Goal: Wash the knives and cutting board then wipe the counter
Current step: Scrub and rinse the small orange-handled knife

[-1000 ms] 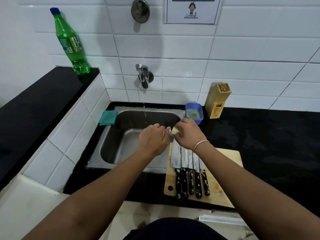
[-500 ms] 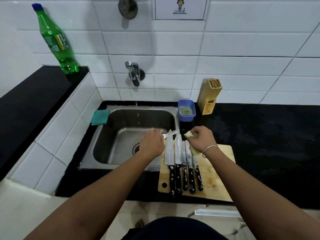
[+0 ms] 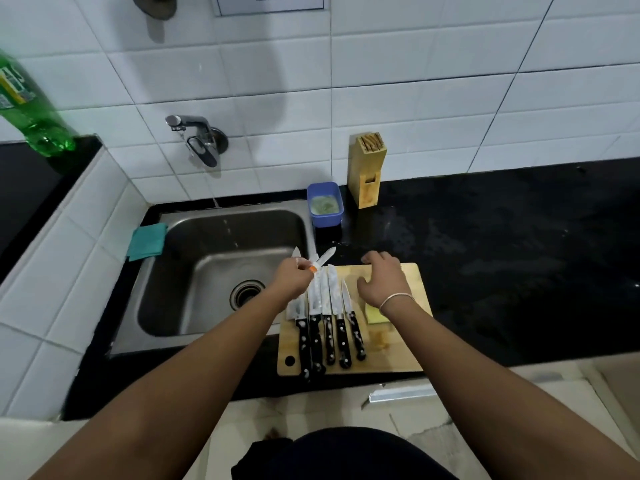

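Note:
A wooden cutting board point(image 3: 408, 355) lies on the black counter point(image 3: 502, 258) right of the steel sink point(image 3: 207, 278). Several black-handled knives point(image 3: 327, 317) lie side by side on the board's left half. My left hand point(image 3: 294, 280) grips a small knife with an orange collar, its soapy blade point(image 3: 325, 256) pointing up and right over the sink's right rim. My right hand point(image 3: 382, 284) rests on the board with fingers spread and loosely bent, holding nothing. A yellow sponge point(image 3: 375, 315) lies on the board just under my right wrist.
A blue tub point(image 3: 325, 206) of soapy liquid and a wooden knife block point(image 3: 367, 168) stand at the back wall. The tap point(image 3: 197, 140) drips into the sink. A teal cloth point(image 3: 147, 240) sits on the sink's left rim; a green bottle point(image 3: 27, 112) stands far left.
My right hand has let go of the yellow sponge, which now lies on the board, and rests on the wood. My left hand still holds the small knife, now lifted slightly.

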Tool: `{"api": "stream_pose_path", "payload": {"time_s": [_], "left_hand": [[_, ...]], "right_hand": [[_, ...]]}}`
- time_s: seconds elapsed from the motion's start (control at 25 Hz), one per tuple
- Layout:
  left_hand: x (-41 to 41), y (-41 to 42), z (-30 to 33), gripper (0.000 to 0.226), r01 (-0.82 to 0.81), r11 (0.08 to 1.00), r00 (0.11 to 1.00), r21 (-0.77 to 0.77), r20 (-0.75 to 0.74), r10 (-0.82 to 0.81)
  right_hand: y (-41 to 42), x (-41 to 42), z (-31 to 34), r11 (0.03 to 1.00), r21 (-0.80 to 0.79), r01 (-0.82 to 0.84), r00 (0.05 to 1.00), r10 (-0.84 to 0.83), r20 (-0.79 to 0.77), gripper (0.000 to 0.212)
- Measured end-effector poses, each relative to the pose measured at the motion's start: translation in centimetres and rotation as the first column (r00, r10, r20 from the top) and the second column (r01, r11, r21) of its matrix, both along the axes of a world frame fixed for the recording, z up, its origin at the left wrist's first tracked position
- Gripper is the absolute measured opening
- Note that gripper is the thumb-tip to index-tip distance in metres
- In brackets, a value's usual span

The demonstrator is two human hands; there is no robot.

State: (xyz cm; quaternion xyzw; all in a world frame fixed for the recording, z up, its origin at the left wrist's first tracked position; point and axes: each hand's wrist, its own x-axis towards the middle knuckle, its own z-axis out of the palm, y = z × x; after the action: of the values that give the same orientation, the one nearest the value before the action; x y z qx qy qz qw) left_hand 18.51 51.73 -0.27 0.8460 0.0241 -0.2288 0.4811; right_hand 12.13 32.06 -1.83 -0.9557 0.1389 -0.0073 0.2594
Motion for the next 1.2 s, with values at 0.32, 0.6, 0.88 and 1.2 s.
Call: {"api": "stream_pose_path", "payload": {"time_s": [0.32, 0.6, 0.88, 1.2], "left_hand": [[2.7, 8.2, 3.7, 0.006, 0.004, 0.997, 0.971, 0.078, 0.239, -0.022], [12.1, 16.0, 5.7, 0.010, -0.230, 0.922, 0.963, -0.311, 0.062, 0.261], [19.7, 16.7, 6.7, 0.019, -0.225, 0.839, 0.967, -0.496, -0.011, 0.253], [21.6, 17.3, 8.4, 0.016, -0.089, 0.574, 0.996, -0.814, -0.076, 0.047]], "right_hand": [[10.1, 6.7, 1.8, 0.884, -0.182, -0.430, 0.892, 0.448, 0.069, 0.028], [20.0, 13.8, 3.7, 0.932, 0.181, -0.313, 0.950, 0.307, 0.060, 0.027], [25.9, 20.2, 4.9, 0.896, 0.438, -0.077, 0.997, 0.076, 0.018, 0.028], [24.5, 24.0, 4.0, 0.685, 0.708, -0.169, 0.986, 0.124, 0.115, 0.013]]}}
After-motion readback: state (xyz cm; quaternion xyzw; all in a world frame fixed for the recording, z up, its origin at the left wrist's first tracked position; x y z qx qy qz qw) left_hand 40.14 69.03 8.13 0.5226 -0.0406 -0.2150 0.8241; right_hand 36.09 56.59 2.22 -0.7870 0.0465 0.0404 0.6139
